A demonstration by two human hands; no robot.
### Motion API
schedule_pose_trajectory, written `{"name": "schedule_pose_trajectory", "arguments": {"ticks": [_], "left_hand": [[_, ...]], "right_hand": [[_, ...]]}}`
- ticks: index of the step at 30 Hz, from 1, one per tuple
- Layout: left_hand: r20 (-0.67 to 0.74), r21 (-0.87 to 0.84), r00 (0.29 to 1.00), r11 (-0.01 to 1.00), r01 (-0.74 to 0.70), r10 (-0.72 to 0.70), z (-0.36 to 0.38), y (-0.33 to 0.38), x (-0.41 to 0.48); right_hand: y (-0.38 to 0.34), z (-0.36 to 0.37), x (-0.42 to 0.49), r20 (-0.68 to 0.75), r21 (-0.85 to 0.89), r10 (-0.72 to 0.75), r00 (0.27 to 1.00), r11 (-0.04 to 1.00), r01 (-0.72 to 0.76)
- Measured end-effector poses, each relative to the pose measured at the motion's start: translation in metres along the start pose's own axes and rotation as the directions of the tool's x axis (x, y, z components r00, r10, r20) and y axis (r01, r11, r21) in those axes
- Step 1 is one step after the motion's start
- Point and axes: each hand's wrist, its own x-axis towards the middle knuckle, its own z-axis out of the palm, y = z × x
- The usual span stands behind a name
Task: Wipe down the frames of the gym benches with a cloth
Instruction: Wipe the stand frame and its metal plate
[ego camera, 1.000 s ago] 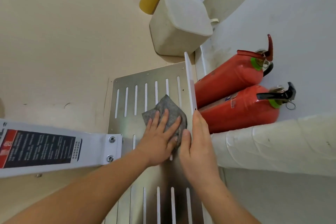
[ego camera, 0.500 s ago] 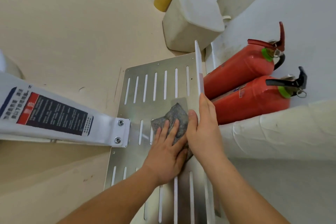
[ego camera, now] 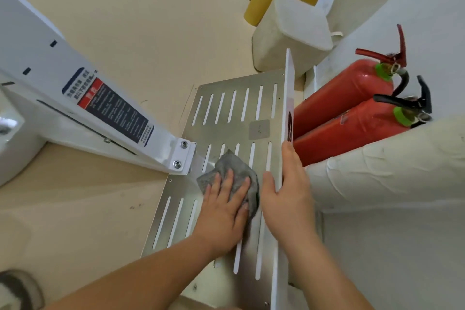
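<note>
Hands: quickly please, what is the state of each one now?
Left hand: open, flat fingers press the grey cloth onto the slotted metal plate.
Right hand: open, straight fingers rest along the white edge rail.

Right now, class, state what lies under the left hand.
A grey cloth, pressed by the left hand onto the slotted metal plate. The plate beneath the cloth is covered.

Cloth (ego camera: 227,165) on slotted plate (ego camera: 226,133), under left hand (ego camera: 224,211). Right hand (ego camera: 289,199) just beside, against upright panel (ego camera: 289,88). Two extinguishers (ego camera: 339,93) right of panel; frame beam (ego camera: 100,98) meets plate's left edge.
</note>
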Motion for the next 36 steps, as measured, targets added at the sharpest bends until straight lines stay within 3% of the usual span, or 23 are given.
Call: {"name": "schedule_pose_trajectory", "arguments": {"ticks": [5,7,9,12,14,16,19,21,24,29,30,34,36], "left_hand": [[0.086,0.129,0.947,0.940,-0.317,0.308,0.002,-0.020,-0.082],[0.084,0.077,0.978,0.977,-0.197,0.190,0.006,-0.034,-0.104],[0.045,0.007,0.998,0.999,0.042,-0.043,0.012,-0.043,-0.109],[0.011,-0.047,0.940,0.939,0.342,-0.342,0.012,-0.049,-0.091],[0.007,-0.033,0.895,0.894,0.446,-0.446,0.010,-0.042,-0.079],[0.010,-0.021,0.930,0.929,0.369,-0.369,0.013,-0.026,-0.081],[0.019,-0.054,0.996,0.995,0.084,-0.083,0.019,-0.017,-0.104],[0.049,-0.033,0.986,0.986,0.162,-0.161,0.013,-0.042,-0.111],[0.108,0.012,0.874,0.880,0.475,-0.473,0.005,-0.082,-0.115],[0.121,-0.136,0.642,0.628,0.766,-0.757,0.010,-0.094,-0.080],[0.102,-0.122,0.646,0.636,0.762,-0.756,0.012,-0.091,-0.073],[-0.030,-0.069,0.920,0.919,0.387,-0.390,0.025,-0.046,-0.092],[-0.082,-0.111,0.957,0.956,0.270,-0.280,0.035,-0.044,-0.131]], "right_hand": [[-0.004,0.000,-0.005,-0.016,-0.053,-0.022,1.000,0.998,0.021],[-0.005,0.000,-0.007,-0.013,-0.151,-0.028,1.000,0.988,0.026],[-0.007,0.001,-0.005,-0.008,-0.273,-0.055,0.998,0.961,0.051],[-0.012,0.005,-0.003,0.025,-0.386,-0.053,0.998,0.921,0.058],[-0.016,0.004,-0.006,0.041,-0.392,-0.041,0.998,0.919,0.054],[-0.018,0.001,-0.007,0.058,-0.354,-0.030,0.998,0.934,0.049],[-0.014,-0.002,-0.008,0.064,-0.279,-0.017,0.998,0.960,0.034],[-0.016,-0.002,-0.010,0.080,-0.155,0.036,0.996,0.988,-0.023],[-0.021,0.002,-0.011,0.052,-0.113,0.051,0.997,0.993,-0.045],[-0.019,0.004,-0.015,0.031,-0.119,0.032,0.999,0.993,-0.029],[-0.019,0.005,-0.015,0.034,-0.125,0.031,0.999,0.992,-0.027],[-0.020,0.006,-0.013,0.026,-0.127,0.022,0.999,0.992,-0.018],[-0.020,0.005,-0.012,0.011,-0.092,0.032,0.999,0.995,-0.031]]}}
